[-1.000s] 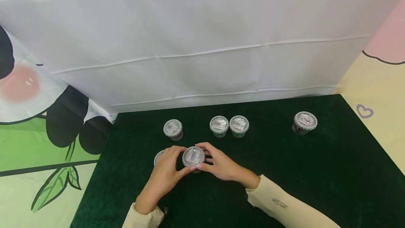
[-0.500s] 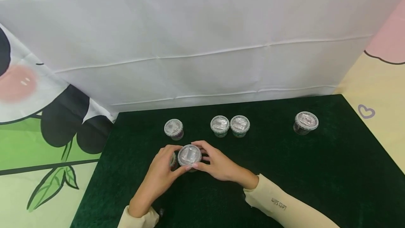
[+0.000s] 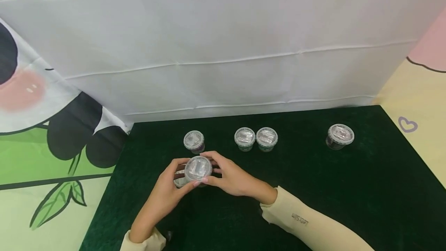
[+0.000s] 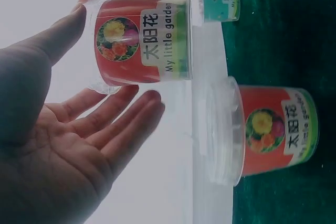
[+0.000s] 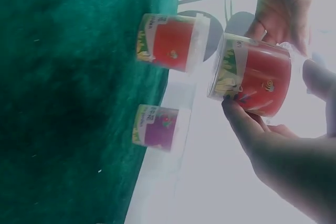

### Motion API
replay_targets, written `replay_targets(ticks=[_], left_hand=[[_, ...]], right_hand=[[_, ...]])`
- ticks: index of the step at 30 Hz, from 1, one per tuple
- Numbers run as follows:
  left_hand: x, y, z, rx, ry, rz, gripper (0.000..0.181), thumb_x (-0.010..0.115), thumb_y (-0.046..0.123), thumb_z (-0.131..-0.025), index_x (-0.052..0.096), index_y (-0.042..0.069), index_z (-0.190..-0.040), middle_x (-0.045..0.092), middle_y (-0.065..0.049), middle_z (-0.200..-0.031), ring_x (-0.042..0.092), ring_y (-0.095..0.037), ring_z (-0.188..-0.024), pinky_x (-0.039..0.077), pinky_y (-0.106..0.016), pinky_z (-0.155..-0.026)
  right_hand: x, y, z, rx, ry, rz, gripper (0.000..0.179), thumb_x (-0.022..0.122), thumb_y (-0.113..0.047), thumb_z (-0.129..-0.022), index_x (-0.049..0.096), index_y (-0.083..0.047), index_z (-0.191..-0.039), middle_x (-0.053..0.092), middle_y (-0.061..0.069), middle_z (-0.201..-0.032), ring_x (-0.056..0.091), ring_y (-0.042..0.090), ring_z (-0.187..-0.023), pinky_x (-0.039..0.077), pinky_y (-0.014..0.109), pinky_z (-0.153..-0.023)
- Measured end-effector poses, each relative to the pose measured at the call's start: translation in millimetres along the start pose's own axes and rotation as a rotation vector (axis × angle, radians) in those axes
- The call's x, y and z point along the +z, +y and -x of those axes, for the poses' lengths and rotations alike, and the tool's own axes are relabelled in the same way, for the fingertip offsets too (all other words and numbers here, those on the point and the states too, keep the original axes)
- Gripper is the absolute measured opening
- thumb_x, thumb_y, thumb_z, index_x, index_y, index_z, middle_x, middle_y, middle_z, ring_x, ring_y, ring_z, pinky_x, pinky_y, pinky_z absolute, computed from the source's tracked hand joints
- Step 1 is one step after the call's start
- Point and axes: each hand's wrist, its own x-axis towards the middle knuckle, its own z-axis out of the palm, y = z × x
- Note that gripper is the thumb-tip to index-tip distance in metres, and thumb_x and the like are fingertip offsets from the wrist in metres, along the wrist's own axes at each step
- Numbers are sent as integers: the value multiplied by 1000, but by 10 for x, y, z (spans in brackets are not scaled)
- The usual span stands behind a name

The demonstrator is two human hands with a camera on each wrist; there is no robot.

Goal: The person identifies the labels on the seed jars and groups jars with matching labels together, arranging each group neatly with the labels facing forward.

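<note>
Both hands hold one small plastic cup (image 3: 198, 168) with a clear lid and a red "My little garden" label picturing flowers. My left hand (image 3: 167, 187) has its thumb at the lid's front edge and its fingers toward the far side. From the right, my right hand (image 3: 230, 175) grips the same cup between thumb and fingers. In the left wrist view the cup is raised off the table, its lid rim between thumb and fingertips. A second red-labelled cup (image 4: 273, 129) stands upright on the table below; in the head view the left fingers partly hide it.
Behind the hands stands a purple-labelled cup (image 3: 194, 140). Two green-labelled cups (image 3: 245, 138) sit side by side farther right, and a dark cup (image 3: 340, 136) stands near the right edge. A dark green cloth (image 3: 296, 165) covers the table; a white curtain (image 3: 223, 49) hangs behind.
Both hands have moved left with the held cup, which now sits nearer to the second red-labelled cup in the head view. The cups on the table stay in place.
</note>
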Motion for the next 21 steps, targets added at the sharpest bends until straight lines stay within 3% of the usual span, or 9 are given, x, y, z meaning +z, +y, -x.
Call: replay_targets(ticks=[7, 17, 21], left_hand=[[-166, -32, 66, 13, 24, 41, 61, 83, 8, -92, 49, 2, -142, 57, -20, -143, 63, -41, -130, 56, -47, -103], [-392, -123, 157, 2, 59, 41, 60, 80, 8, -94, 47, 1, -144, 53, -21, -147, 59, -43, -134, 53, -46, -107], [-485, -178, 188, -8, 73, 33, 60, 80, 8, -95, 47, 1, -145, 53, -20, -147, 60, -40, -133, 53, -23, -104]], right_hand=[[66, -122, -133, -17, -34, -15, 67, 67, -12, -104, 33, -6, -161, 45, 15, -159, 48, 32, -147, 44, 39, -119], [207, -227, -358, -46, -58, 0, 65, 68, -11, -104, 35, -7, -160, 47, 13, -158, 50, 28, -146, 43, 34, -119], [279, -257, -452, -57, -60, 29, 64, 69, -12, -104, 36, -7, -159, 50, 12, -155, 52, 24, -143, 43, 31, -118]])
